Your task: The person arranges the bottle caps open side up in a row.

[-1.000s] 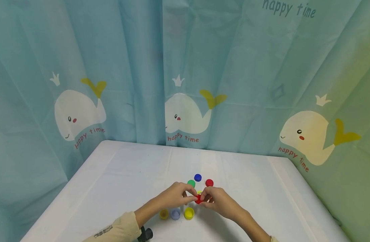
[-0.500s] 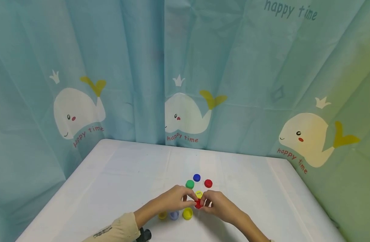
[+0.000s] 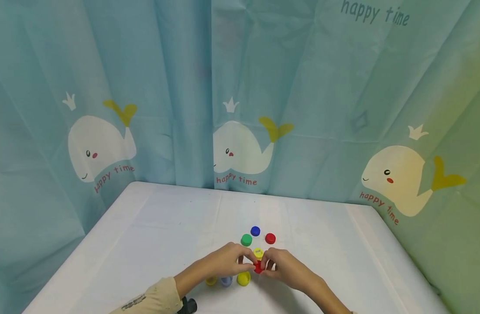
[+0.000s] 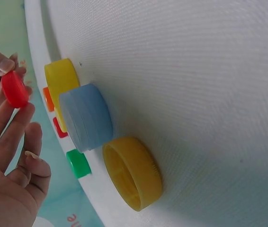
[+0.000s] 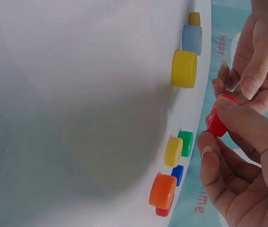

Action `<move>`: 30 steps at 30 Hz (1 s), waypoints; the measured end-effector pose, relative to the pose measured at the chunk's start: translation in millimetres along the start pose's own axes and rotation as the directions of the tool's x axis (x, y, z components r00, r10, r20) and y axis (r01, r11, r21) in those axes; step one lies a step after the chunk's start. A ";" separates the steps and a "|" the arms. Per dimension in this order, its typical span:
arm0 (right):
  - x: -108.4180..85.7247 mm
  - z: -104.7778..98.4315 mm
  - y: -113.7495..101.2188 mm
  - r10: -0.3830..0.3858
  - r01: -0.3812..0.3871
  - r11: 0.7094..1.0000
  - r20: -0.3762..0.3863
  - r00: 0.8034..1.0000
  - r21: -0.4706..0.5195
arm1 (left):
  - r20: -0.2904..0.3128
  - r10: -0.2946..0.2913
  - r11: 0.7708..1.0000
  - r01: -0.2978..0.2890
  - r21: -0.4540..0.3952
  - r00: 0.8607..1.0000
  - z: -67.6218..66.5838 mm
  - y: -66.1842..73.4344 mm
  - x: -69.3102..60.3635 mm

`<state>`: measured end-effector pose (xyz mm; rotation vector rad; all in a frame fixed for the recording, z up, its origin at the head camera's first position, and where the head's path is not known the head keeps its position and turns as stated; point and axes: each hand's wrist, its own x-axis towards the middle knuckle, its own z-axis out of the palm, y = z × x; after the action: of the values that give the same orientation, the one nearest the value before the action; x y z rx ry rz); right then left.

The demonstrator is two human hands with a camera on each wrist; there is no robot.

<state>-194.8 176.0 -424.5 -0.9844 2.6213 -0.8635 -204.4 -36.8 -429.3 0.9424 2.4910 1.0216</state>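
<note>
A red bottle cap (image 3: pixel 258 267) is held above the table between both hands. My left hand (image 3: pixel 231 260) pinches its left edge with fingertips and thumb. The right hand (image 3: pixel 282 267) grips the opposite side; in the right wrist view its thumb lies over the red cap (image 5: pixel 218 116), with curled fingers beneath. Behind the hands, a yellow cap (image 3: pixel 258 253) with a printed top lies on the table. Nearer me are a larger yellow cap (image 3: pixel 243 278), a pale blue cap (image 3: pixel 226 281) and an amber cap (image 3: pixel 211 281), partly hidden by the left hand.
Farther back lie a green cap (image 3: pixel 246 240), a blue cap (image 3: pixel 255 231) and another red cap (image 3: pixel 270 238). An orange cap (image 5: pixel 163 191) shows in the right wrist view. Blue-green curtains (image 3: pixel 185 87) with whale prints hang behind the white table (image 3: pixel 153 244).
Both hands have come slightly nearer me with the red cap between them, so the printed yellow cap behind shows more. The caps on the table stay in place.
</note>
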 end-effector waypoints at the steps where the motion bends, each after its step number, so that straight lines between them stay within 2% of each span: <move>1: 0.1 0.2 -0.1 -0.004 0.004 1.000 0.000 1.000 -0.001 | 0.000 0.006 1.000 -0.006 0.005 1.000 -0.2 -0.1 0.3; 7: -0.1 0.4 -0.3 -0.040 0.039 0.999 -0.013 0.999 -0.023 | 0.009 0.041 0.998 -0.041 0.038 0.999 -1.8 -1.8 2.8; 21: 0.5 1.3 3.6 -0.076 0.077 0.995 0.006 0.997 -0.071 | 0.032 0.028 0.992 -0.032 0.120 0.999 -1.8 -0.3 9.9; 27: -1.0 8.9 3.3 -0.091 0.090 0.991 0.001 0.996 -0.096 | 0.053 0.038 0.990 -0.045 0.130 0.998 2.2 -1.4 6.7; 30: -2.8 17.1 2.9 -0.065 0.067 0.993 0.023 0.998 -0.099 | 0.072 0.035 0.991 -0.044 0.126 0.997 7.6 -3.2 2.4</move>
<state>-187.6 171.9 -440.0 -1.1043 2.6516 -0.7389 -204.0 -33.0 -437.0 1.0500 2.5142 0.8340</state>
